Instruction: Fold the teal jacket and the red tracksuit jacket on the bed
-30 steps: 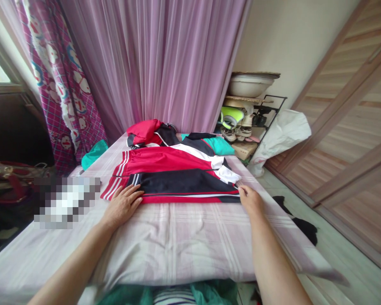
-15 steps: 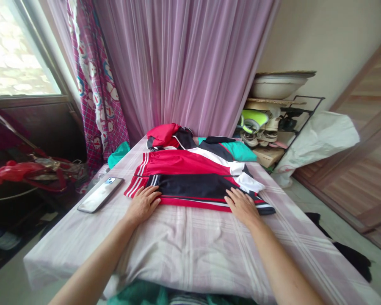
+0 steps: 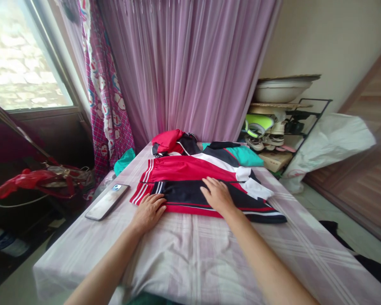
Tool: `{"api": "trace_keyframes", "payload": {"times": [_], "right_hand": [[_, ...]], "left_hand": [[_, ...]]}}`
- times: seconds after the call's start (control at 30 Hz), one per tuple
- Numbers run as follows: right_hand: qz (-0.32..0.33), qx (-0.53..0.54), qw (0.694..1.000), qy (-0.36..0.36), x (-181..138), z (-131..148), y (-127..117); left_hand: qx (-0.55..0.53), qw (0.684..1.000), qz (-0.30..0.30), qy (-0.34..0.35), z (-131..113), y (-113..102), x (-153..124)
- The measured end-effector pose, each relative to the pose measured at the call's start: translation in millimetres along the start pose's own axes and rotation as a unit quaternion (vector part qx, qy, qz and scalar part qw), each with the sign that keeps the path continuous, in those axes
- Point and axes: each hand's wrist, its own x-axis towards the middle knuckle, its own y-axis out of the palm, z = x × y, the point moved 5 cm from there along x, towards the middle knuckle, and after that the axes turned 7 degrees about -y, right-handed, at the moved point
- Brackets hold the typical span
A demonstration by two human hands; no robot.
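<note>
A red, black and white track jacket [image 3: 190,167] lies flat across the bed or table in front of me. Its striped hem points left, and one black sleeve [image 3: 182,191] is laid along the near side with a white-striped cuff. My left hand [image 3: 149,211] rests flat at that cuff, fingers out and touching the cloth. On the middle of the sleeve, my right hand [image 3: 218,195] lies palm down with its fingers spread. Neither hand grips the fabric. White cloth [image 3: 257,188], perhaps the collar, shows at the jacket's right end.
Behind the jacket lie a bunched red and black garment [image 3: 168,142] and teal cloth [image 3: 246,156]. A phone [image 3: 108,202] lies left on the checked cloth cover [image 3: 184,250]. A shoe rack [image 3: 298,123] and white bag [image 3: 333,140] stand right; a purple curtain [image 3: 190,72] hangs behind.
My right hand has moved left and slightly away from me, from the sleeve's right part to its middle. The left hand stays at the cuff. The view has shifted slightly.
</note>
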Motion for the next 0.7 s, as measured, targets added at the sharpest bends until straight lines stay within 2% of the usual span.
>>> {"api": "trace_keyframes", "payload": {"times": [0.07, 0.13, 0.23, 0.33, 0.57, 0.63, 0.7], "right_hand": [[0.037, 0.026, 0.999, -0.030, 24, 36, 13], [0.078, 0.045, 0.995, -0.043, 39, 59, 32], [0.168, 0.056, 0.983, -0.038, 41, 60, 63], [0.213, 0.041, 0.976, 0.007, 31, 24, 70], [0.201, -0.084, 0.965, 0.150, -18, -108, 30], [0.190, -0.105, 0.966, 0.143, -30, -128, 28], [0.176, -0.114, 0.969, 0.127, -36, -137, 29]], "left_hand": [[0.003, 1.000, -0.004, 0.001, 3, 2, 0], [0.007, 1.000, -0.008, 0.003, 6, 4, -1], [0.013, 1.000, -0.011, 0.007, 9, 6, -1], [0.013, 1.000, -0.009, 0.008, 9, 6, 0], [0.007, 1.000, 0.016, -0.019, -2, -6, 5], [0.038, 0.997, 0.043, -0.056, -10, -15, 15], [0.095, 0.988, 0.065, -0.103, -23, -23, 30]]}}
